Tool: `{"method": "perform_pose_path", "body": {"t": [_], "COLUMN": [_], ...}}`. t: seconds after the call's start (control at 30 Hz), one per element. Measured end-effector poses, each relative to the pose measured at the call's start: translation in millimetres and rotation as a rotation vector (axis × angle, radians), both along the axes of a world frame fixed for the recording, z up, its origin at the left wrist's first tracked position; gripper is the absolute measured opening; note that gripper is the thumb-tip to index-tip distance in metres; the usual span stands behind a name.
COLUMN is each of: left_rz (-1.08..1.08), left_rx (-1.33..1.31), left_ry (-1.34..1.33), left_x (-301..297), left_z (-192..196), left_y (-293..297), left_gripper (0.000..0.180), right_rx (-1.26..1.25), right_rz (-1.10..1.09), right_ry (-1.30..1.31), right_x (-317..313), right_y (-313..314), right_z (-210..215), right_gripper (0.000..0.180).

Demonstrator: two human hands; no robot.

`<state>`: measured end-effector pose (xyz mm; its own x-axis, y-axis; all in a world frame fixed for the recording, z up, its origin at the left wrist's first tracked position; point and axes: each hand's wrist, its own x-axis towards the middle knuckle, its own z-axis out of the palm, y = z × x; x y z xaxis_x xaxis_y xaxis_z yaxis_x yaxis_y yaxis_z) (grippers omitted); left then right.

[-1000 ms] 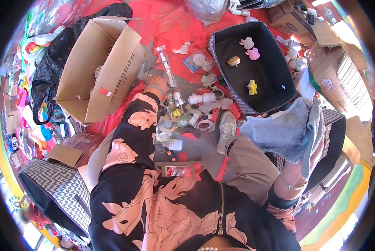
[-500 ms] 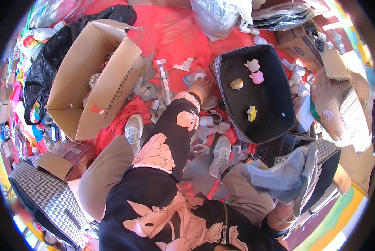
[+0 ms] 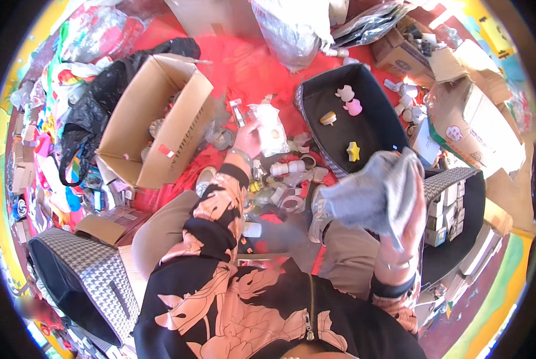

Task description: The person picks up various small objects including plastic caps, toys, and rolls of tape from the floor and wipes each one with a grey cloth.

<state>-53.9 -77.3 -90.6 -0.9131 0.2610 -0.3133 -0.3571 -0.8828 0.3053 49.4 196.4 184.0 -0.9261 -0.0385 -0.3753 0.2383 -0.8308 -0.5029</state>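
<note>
My left hand (image 3: pixel 247 143) reaches ahead over the red floor, its fingers closed on the edge of a white, partly see-through plastic packet (image 3: pixel 272 133). What lies inside the packet I cannot make out. On the right, my right hand (image 3: pixel 403 239) is raised in front of the knee with a grey-blue cloth (image 3: pixel 369 191) draped over it; the cloth covers most of the fingers. Just beyond the cloth stands a dark fabric storage box (image 3: pixel 354 76), holding a white figure (image 3: pixel 344 93), a pink figure (image 3: pixel 353 107), a yellow star (image 3: pixel 354 151) and a small yellow-and-white piece (image 3: pixel 327 118).
An open cardboard box (image 3: pixel 190 128) stands at the left, beside a black plastic bag (image 3: pixel 82 140). Loose rolls and small wares, including a tape roll (image 3: pixel 292 204), lie between my feet. At the right are a second fabric box (image 3: pixel 453 175) with small cartons and a torn carton (image 3: pixel 474 122).
My left hand has drawn back toward me and leftward, lifting the plastic packet from the floor. My right hand has raised the cloth forward. The view has shifted too.
</note>
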Motion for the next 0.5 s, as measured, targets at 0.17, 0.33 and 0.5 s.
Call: {"method": "perform_pose_path", "body": {"t": [0.17,0.33,0.5], "left_rz": [0.073,0.022,-0.121], "left_rx": [0.267,0.259,0.195], "left_ry": [0.197,0.318,0.324], "left_x": [38,75,98], "left_z": [132,245,284], "left_y": [7,10,9], "left_gripper": [0.048,0.049,0.047], "right_rx": [0.111,0.191,0.587], "right_rz": [-0.021,-0.299,-0.072], "right_ry": [0.021,0.309,0.828], "right_x": [-7,-4,24], "right_y": [-21,-56,-110], "right_z": [5,27,34], "right_gripper": [0.027,0.031,0.046]}}
